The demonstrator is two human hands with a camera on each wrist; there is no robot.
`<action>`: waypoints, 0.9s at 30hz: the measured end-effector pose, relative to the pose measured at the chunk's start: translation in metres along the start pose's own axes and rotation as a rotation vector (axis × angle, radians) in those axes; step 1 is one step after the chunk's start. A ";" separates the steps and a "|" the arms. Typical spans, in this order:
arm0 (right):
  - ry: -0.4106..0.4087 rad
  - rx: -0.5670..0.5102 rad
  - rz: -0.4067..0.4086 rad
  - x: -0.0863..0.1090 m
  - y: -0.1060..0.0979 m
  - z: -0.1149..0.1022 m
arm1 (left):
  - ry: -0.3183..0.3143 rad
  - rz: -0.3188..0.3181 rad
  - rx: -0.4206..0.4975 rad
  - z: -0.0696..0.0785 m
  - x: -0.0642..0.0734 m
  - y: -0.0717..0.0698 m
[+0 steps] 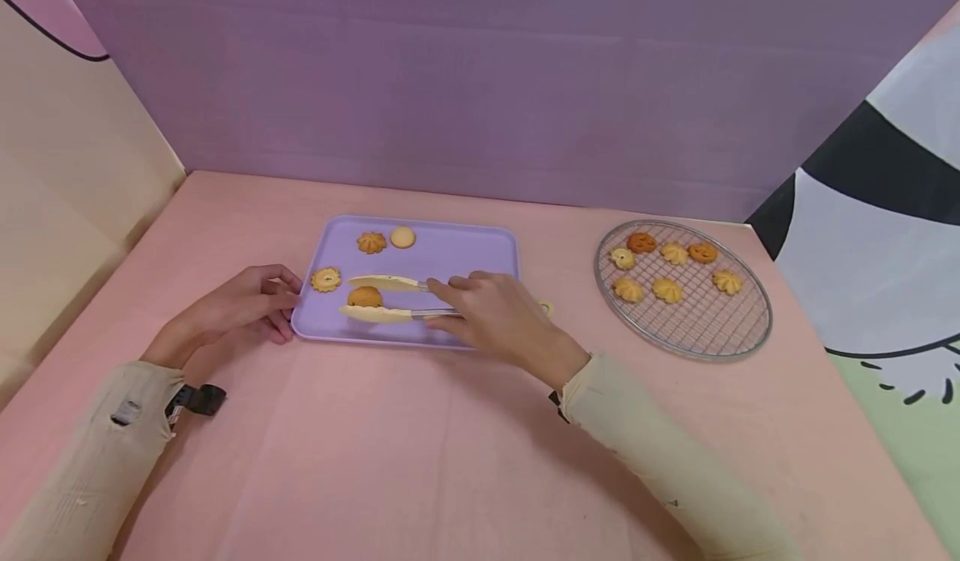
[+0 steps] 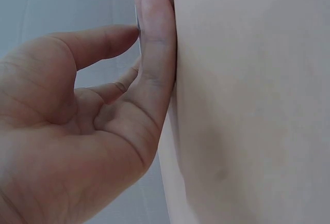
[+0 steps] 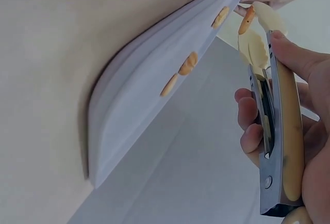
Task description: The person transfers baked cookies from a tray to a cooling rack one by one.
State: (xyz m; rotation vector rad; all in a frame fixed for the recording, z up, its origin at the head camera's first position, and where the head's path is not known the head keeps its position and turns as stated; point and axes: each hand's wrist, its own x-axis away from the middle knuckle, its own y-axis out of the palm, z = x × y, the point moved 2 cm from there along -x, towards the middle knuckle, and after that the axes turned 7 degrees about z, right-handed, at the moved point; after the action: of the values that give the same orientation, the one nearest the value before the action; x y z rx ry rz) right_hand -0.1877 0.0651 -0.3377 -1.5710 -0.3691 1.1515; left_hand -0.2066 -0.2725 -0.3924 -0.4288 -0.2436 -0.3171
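Observation:
My right hand (image 1: pixel 506 315) grips a pair of tongs (image 3: pixel 289 131) with metal arms and cream scalloped tips. Between those tips is a brown cookie (image 1: pixel 365 297), held above a lilac tray (image 1: pixel 450 252). My left hand (image 1: pixel 251 301) pinches the tray's left edge, its thumb at the rim and its other fingers low by the table in the left wrist view. On the tray lie a ring-shaped cookie (image 1: pixel 326 279), a ridged cookie (image 1: pixel 371 242) and a plain round cookie (image 1: pixel 402 237). Part of the tray's right side is hidden by my right hand.
To the right, a round wire cooling rack (image 1: pixel 712 328) carries several cookies, mostly toward its back and left. A pink cloth (image 1: pixel 360 461) covers the table. Behind it rises a purple wall (image 1: pixel 480 94), with printed panels at both sides.

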 end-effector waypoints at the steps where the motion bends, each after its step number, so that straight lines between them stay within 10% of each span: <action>1: -0.003 0.007 0.012 0.003 -0.001 0.001 | 0.001 -0.001 0.000 0.000 0.000 0.000; 27: 0.015 0.059 0.161 0.057 -0.036 0.020 | 0.014 -0.004 0.000 -0.002 -0.001 0.000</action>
State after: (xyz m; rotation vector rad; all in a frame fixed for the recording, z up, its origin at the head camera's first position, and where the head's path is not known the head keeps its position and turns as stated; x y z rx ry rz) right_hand -0.1647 0.1314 -0.3316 -1.5788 -0.1992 1.2611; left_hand -0.2076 -0.2731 -0.3944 -0.4264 -0.2309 -0.3241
